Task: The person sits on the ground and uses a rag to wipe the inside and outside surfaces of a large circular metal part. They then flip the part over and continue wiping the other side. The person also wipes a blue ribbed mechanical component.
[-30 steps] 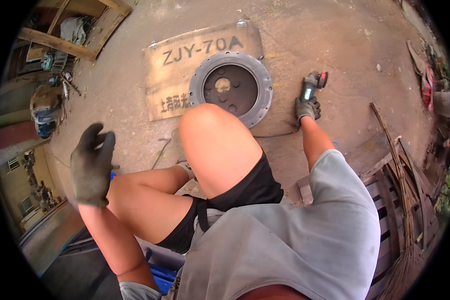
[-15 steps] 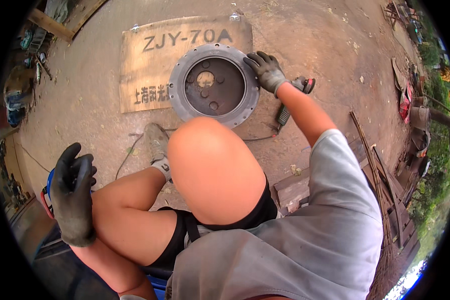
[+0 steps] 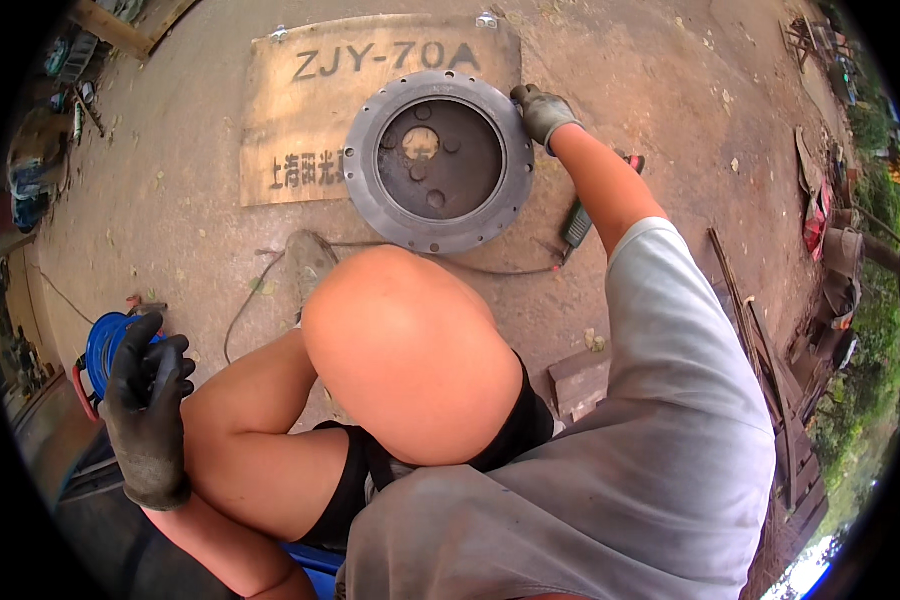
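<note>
The upper right rim of the round grey metal flange (image 3: 438,160) is gripped by the gloved right hand (image 3: 542,110); the black-gloved left hand (image 3: 148,405) is held empty, fingers loosely curled, near a blue cable reel (image 3: 105,345).

Since the frame a second back, my right hand (image 3: 542,110) has left the power tool (image 3: 582,215), which now lies on the ground at about 5 o'clock of the round metal flange (image 3: 370,190). The hand has gone to the flange rim at 2 o'clock, touching it. My left hand (image 3: 148,410) has dropped lower beside the thigh.
</note>
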A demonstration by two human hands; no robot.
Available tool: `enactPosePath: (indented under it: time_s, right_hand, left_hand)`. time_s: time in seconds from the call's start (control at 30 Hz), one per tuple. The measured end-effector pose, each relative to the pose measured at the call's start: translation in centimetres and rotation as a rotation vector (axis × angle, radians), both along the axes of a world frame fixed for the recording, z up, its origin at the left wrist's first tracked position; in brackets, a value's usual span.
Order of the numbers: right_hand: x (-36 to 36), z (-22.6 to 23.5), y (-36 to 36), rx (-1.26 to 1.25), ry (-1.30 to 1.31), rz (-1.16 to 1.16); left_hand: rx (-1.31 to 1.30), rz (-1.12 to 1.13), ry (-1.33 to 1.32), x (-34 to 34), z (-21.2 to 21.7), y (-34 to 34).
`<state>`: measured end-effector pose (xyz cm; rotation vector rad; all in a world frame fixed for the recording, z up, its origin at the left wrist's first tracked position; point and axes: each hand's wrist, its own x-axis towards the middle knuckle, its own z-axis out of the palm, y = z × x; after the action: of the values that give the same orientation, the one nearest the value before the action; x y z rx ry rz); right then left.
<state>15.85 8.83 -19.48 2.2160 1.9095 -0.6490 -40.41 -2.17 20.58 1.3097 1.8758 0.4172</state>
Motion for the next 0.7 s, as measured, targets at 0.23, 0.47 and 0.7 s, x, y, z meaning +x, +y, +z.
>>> enactPosePath:
  time_s: [0.23,0.47,0.7]
  right_hand:
    - [0.6,-0.4,-3.6,0.029,0.076,-0.123]
    - [-0.3,-0.8,-14.7,-0.265,-0.025,-0.228]
    - [-7.2,-1.5,-25.4,-0.199,0.282,-0.509]
  left_hand:
    - [-0.02,0.006,0.02,-0.5,-0.4,-0.1]
    - [-0.064,-0.062,-0.053,-2.1,-0.4,-0.3]
    - [-0.085,-0.095,0.059,-1.2,-0.5,1.2]
